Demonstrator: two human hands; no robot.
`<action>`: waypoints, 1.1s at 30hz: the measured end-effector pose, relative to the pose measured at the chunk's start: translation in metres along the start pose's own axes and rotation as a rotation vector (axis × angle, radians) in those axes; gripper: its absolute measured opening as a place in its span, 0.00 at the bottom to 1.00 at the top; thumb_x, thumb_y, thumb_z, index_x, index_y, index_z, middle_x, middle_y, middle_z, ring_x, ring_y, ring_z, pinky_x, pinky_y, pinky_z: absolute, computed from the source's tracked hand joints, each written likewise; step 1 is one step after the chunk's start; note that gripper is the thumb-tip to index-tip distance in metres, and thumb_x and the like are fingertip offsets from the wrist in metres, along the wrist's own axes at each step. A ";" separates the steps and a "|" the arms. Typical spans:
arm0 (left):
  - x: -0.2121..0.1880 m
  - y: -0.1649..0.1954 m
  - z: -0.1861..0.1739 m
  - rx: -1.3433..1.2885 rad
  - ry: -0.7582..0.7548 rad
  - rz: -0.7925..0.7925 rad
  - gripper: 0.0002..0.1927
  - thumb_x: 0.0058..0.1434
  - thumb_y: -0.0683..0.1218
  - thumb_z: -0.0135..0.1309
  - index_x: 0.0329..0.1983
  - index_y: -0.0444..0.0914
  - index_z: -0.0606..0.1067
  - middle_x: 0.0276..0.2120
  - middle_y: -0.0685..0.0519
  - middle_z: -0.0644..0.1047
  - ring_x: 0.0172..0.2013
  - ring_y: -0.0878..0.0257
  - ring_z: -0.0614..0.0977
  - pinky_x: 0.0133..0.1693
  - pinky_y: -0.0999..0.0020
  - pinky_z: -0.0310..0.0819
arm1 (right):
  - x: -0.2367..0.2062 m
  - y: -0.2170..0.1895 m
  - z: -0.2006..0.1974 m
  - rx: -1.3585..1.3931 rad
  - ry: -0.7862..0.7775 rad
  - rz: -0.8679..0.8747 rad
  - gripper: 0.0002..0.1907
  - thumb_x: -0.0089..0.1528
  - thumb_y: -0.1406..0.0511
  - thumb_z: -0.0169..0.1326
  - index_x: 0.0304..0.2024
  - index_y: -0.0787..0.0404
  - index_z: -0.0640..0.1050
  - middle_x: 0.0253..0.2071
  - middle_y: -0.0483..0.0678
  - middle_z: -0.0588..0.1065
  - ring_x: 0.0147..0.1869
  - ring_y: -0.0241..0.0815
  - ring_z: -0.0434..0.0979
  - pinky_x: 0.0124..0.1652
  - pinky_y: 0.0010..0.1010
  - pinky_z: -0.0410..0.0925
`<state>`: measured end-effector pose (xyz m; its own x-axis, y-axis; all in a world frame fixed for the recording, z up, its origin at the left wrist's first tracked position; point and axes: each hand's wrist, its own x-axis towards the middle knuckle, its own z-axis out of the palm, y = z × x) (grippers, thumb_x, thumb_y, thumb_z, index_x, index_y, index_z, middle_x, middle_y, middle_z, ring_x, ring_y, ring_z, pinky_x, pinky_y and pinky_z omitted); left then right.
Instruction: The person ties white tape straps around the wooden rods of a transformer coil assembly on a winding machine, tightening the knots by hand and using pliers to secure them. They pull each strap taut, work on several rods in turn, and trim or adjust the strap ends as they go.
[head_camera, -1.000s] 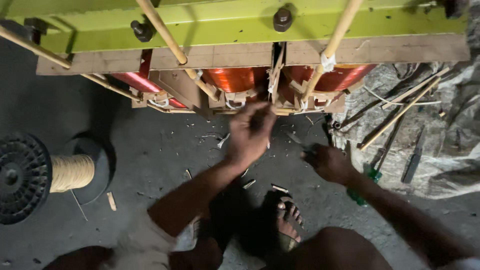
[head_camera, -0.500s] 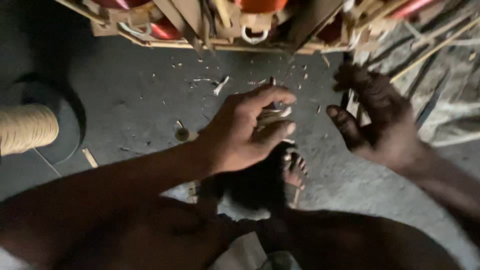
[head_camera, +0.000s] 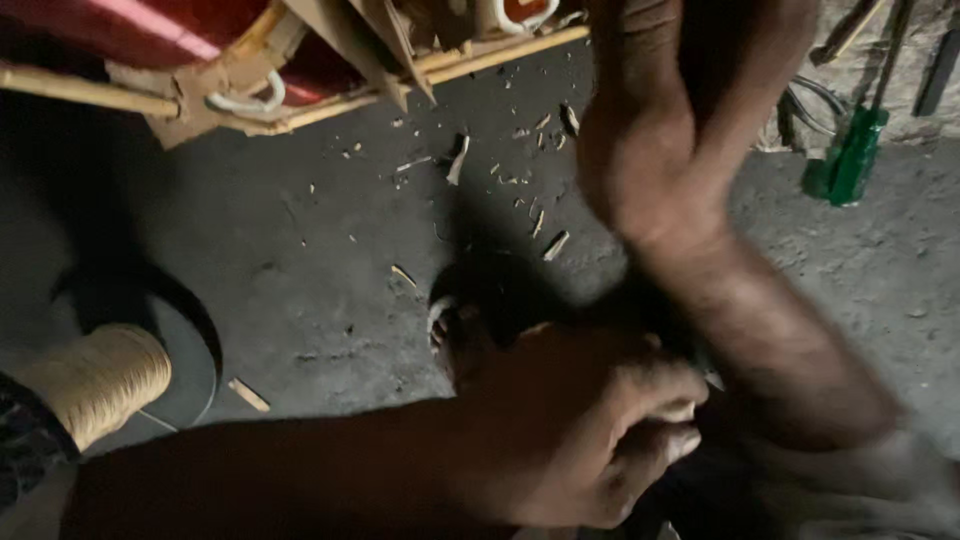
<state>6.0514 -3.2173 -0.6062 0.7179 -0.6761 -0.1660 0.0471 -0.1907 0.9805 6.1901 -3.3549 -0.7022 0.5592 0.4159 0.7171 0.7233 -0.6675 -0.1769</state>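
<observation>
Scattered on the dark floor just below the wooden frame (head_camera: 230, 80): pale wood slivers (head_camera: 555, 245), the largest lying slantwise, long axis running from the frame's lower edge down and away.

Above them in the view, raised close to the frame's right end: right hand (head_camera: 650, 130), blurred, fingers cut off by the top edge, so cannot tell whether spread or closed. Nearer of the two hands to the slivers, wrist just beside the largest one as seen from the head, though height over the floor impossible to judge. Forearm slanting away from the frame towards the lower right.

Further from the frame, well below the slivers: left hand (head_camera: 600, 440), curled into a loose fist, fingertips pressed together against the thumb; cannot tell whether pinching anything. Tucked against the right forearm, knuckles turned away from the frame.

Between fist and slivers: a bare foot (head_camera: 445, 330) in shadow.

Off the frame's right end: green-handled screwdriver (head_camera: 850, 160), handle pointing down. Far below the frame's left end: spool of tan thread (head_camera: 95, 385) on a black disc.

Bare floor between frame and spool.
</observation>
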 end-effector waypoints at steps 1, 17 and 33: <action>-0.001 -0.001 0.000 0.019 -0.053 -0.039 0.09 0.64 0.47 0.57 0.40 0.37 0.78 0.32 0.47 0.80 0.35 0.53 0.83 0.38 0.57 0.75 | -0.007 -0.003 0.008 -0.216 0.060 -0.051 0.18 0.68 0.77 0.44 0.61 0.75 0.63 0.55 0.66 0.60 0.58 0.68 0.60 0.53 0.60 0.59; -0.013 -0.023 0.006 0.116 -0.191 -0.067 0.15 0.62 0.49 0.57 0.49 0.38 0.78 0.43 0.44 0.82 0.46 0.46 0.84 0.50 0.46 0.72 | -0.030 -0.015 0.092 -0.125 -0.172 0.239 0.07 0.73 0.67 0.43 0.46 0.64 0.72 0.41 0.47 0.66 0.44 0.40 0.65 0.42 0.32 0.62; 0.008 -0.015 0.009 0.108 -0.196 -0.095 0.14 0.62 0.45 0.58 0.49 0.36 0.79 0.42 0.41 0.82 0.45 0.45 0.84 0.50 0.53 0.76 | 0.053 -0.046 0.029 0.951 0.486 0.637 0.06 0.75 0.72 0.54 0.42 0.62 0.73 0.38 0.43 0.71 0.39 0.34 0.70 0.40 0.27 0.66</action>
<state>6.0501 -3.2268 -0.6229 0.5649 -0.7747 -0.2841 0.0258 -0.3275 0.9445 6.1982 -3.2846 -0.6755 0.8568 -0.2252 0.4638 0.4982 0.1299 -0.8573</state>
